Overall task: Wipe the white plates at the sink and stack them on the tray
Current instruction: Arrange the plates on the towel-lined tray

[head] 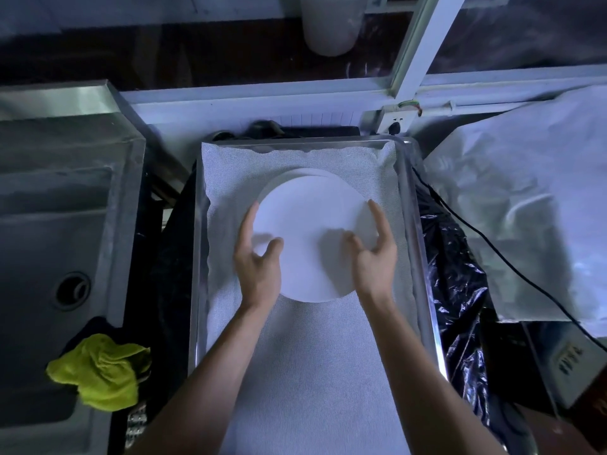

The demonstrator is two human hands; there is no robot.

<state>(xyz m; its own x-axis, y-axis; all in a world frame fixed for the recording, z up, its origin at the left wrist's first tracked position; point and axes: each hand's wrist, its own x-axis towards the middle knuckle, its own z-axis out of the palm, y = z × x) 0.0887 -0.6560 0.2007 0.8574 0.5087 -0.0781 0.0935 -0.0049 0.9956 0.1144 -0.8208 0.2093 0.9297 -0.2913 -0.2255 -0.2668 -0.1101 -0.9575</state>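
A white plate point(308, 221) lies on top of another white plate, whose rim point(297, 174) peeks out at the far side. The stack sits in the far half of a metal tray point(424, 257) lined with white mesh cloth point(312, 372). My left hand point(259, 261) is at the plate's left edge and my right hand point(374, 254) at its right edge. Both have fingers spread and loosely extended, thumbs over the plate and casting shadows on it. Neither hand visibly grips the plate. A yellow-green wiping cloth point(98, 372) lies crumpled on the sink's near edge at the left.
A steel sink point(49, 241) with a drain point(72, 290) is left of the tray. Black plastic sheet point(460, 274) and a black cable point(512, 267) lie to the right. Beyond them is a pale plastic-covered surface point(525, 192). A wall socket point(394, 121) is behind the tray.
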